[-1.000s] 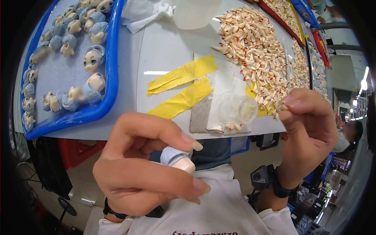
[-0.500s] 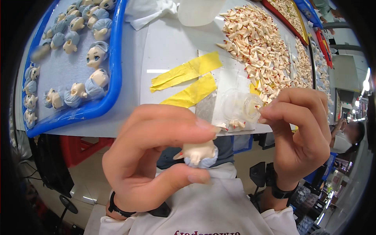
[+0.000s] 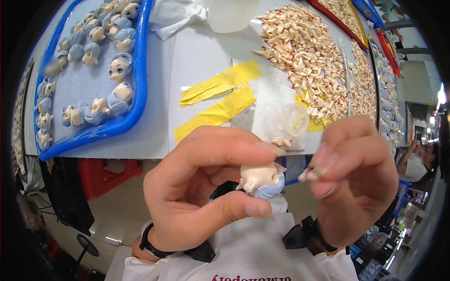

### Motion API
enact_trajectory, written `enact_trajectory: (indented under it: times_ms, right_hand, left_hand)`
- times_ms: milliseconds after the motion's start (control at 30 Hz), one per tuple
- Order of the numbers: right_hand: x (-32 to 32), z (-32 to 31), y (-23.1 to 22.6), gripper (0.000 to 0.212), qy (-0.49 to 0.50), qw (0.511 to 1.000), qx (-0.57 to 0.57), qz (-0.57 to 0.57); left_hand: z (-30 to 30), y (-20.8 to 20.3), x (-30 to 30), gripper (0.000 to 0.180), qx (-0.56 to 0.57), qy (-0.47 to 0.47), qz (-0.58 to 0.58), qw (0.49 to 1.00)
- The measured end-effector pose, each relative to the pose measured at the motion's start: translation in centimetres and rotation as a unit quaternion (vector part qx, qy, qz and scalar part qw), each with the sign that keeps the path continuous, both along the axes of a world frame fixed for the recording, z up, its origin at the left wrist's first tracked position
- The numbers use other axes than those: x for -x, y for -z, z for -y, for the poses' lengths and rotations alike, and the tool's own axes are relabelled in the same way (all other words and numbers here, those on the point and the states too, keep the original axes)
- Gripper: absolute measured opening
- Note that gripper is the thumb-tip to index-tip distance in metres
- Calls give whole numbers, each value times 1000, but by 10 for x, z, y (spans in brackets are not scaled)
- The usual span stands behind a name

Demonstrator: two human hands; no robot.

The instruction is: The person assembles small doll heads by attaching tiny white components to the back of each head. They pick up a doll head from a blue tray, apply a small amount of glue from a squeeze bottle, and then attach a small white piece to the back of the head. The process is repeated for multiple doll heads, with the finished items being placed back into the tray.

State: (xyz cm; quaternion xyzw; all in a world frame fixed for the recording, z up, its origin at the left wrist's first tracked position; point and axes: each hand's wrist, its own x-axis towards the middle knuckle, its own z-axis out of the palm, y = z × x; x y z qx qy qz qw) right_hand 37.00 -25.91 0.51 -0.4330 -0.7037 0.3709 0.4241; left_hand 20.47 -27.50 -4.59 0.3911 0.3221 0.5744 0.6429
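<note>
Between the thumb and index finger of my left hand [image 3: 183, 192] is a small doll head [image 3: 260, 178] with pale blue hair. It is tipped so that its underside and a hole in its side show. A small pointed piece with a red end sticks out of the head's left side. To the right, slightly apart from the head, my right hand [image 3: 358, 182] pinches a tiny cream ear-shaped piece [image 3: 307, 175] with a red end. Beyond the hands, at the table's near edge, a clear round dish [image 3: 285, 121] stands beside a few similar pieces [image 3: 281, 141].
A blue-rimmed tray [image 3: 139, 89] at left holds several blue-haired doll heads. A large heap of cream pieces [image 3: 304, 56] spreads across the table's right side. Yellow tape strips [image 3: 220, 84] lie mid-table, below a white cloth [image 3: 176, 18] and a translucent tub [image 3: 230, 14]. A red stool [image 3: 101, 175] stands below.
My right hand has come down from beside the clear dish toward the doll head, with the ear-shaped piece. My left hand has shifted right and turned the head, so its side hole shows.
</note>
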Motion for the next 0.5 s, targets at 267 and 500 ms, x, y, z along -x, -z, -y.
enact_trajectory:
  times_ms: [267,500]
  right_hand:
    - [3,5,4,19,-13,987,-98,125]
    - [-8,5,7,37,-28,994,-74,69]
  left_hand:
    - [2,9,12,49,-90,26,-89,992]
    - [0,3,13,45,-187,-8,-225,956]
